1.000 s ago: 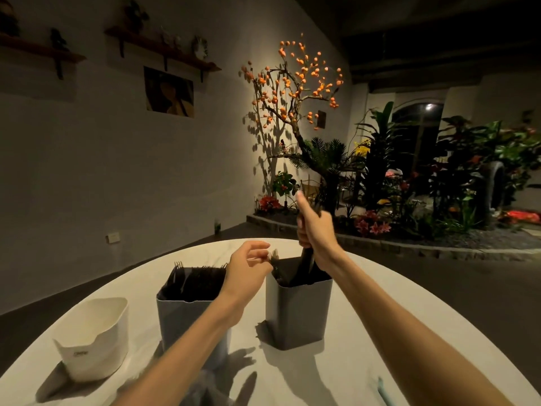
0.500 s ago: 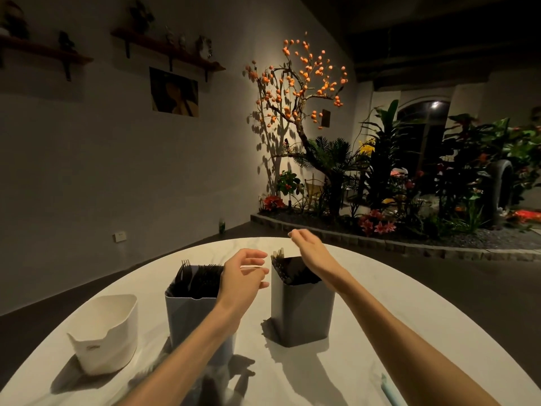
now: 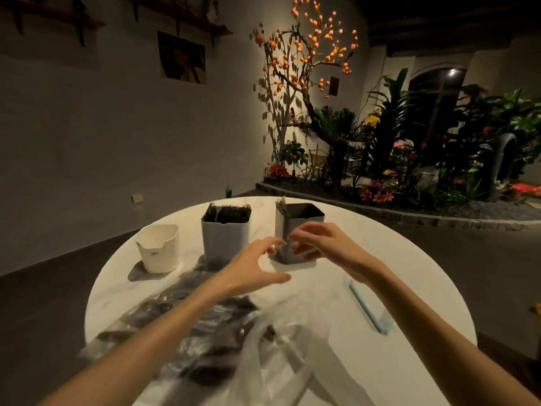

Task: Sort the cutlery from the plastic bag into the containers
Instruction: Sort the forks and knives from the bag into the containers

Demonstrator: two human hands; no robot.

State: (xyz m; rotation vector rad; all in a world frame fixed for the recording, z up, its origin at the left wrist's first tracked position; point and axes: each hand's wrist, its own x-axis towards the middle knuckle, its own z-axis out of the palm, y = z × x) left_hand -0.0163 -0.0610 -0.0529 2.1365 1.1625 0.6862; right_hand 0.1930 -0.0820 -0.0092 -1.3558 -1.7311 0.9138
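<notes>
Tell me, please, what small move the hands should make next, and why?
Probably reach down into the plastic bag for more cutlery: both the left hand and right hand hover holding nothing, and dark pieces remain in the bag.

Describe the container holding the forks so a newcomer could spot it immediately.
On the round white table, three containers stand in a row at the far side. The fork container is the middle one: tall, pale grey-blue, with dark tines bristling above its rim, unlike the short white tub on its left.
</notes>
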